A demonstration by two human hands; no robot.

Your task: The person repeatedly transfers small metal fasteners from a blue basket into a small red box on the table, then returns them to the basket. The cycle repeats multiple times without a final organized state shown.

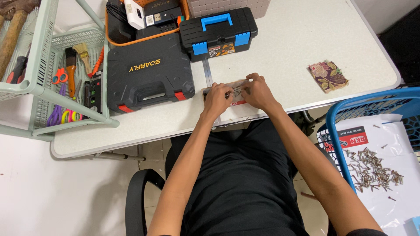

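**Pale speckled tabletop, both hands on a small flat packet**

Pale and speckled, the folding table (280, 48) carries everything in front of you. Your left hand (217, 99) and right hand (258, 91) meet at its near edge, just right of the centre seam, over a small flat packet (236, 92) with a clear face and a red strip along its near side. The left hand's fingers are curled and pinched onto the packet's left part; the right hand's fingers are bent over its right end, pressing or gripping it (the exact grip under the fingers is hidden). The packet lies flat on the table, and small metal pieces seem to show through its clear face between your fingertips.

Just left of your left hand sits a closed black tool case (148, 72) with red latches. Behind the packet stands a black toolbox (218, 32) with a blue handle and blue clasps, and beside it an orange-rimmed open case (146, 19) holding boxes and a black adapter. Far to the right, well apart from your hands, lies a flowered cloth patch (327, 76).

At your left is a light green wire rack (52, 70) with scissors, a brush and hand tools. At your right, a blue plastic basket (372, 109) stands beside white paper (393, 192) strewn with loose screws (372, 168).
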